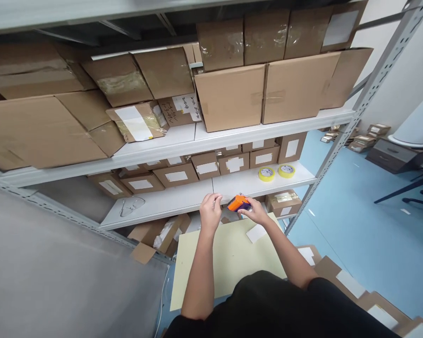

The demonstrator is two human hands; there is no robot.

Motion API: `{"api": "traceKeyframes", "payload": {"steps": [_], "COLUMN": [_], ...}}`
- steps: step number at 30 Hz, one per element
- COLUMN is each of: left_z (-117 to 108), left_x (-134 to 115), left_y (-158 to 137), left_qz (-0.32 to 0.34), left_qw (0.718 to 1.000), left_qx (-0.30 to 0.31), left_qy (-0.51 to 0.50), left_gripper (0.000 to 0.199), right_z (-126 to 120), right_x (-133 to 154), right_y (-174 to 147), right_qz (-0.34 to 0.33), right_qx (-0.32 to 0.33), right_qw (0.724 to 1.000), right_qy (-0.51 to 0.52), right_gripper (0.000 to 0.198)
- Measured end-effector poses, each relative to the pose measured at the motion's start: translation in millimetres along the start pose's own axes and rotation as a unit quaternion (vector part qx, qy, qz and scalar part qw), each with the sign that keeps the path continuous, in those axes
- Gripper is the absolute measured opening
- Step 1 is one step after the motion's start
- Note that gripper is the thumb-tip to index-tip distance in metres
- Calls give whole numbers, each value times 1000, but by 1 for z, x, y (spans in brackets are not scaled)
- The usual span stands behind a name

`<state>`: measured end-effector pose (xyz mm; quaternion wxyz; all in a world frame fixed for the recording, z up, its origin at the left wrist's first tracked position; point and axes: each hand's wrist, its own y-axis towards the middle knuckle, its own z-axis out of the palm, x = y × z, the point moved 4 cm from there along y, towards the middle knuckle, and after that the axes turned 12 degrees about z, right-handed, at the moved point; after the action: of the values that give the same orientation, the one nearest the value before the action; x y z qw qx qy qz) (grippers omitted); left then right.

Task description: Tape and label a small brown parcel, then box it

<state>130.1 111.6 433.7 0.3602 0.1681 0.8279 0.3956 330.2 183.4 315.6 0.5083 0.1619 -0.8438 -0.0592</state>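
Observation:
My right hand (255,211) is wrapped round an orange and dark purple tape dispenser (238,203), held in front of the shelf edge. To its left, my left hand (210,211) is raised with thumb and fingers pinched. A faint strip of clear tape (225,197) seems to run between those fingertips and the dispenser, though it is hard to make out. Below both hands is a pale yellow board (229,256). A white card (256,233) lies on it near my right wrist.
Two yellow tape rolls (266,174) and safety glasses (132,205) lie on the middle shelf (183,202), before labelled cartons (176,176). Larger cartons (232,98) fill the shelf above. An open carton (160,234) stands lower left; more boxes (352,284) are at my right.

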Motion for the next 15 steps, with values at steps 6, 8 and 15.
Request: {"api": "traceKeyframes", "payload": {"steps": [6, 8, 15], "left_z": [14, 19, 42], "left_x": [-15, -14, -10], "left_y": [9, -2, -42], "left_qz": [51, 47, 21], "left_qw": [998, 996, 994], "left_qx": [11, -25, 4], "left_qy": [32, 68, 106], "left_gripper": [27, 30, 41], "right_z": [-3, -3, 0], "right_x": [-3, -4, -11], "right_y": [10, 12, 27], "right_qz": [12, 13, 26], "right_qx": [8, 9, -5], "right_qw": [999, 999, 1000], "right_qy": [42, 39, 4], "right_gripper": [51, 51, 53]}}
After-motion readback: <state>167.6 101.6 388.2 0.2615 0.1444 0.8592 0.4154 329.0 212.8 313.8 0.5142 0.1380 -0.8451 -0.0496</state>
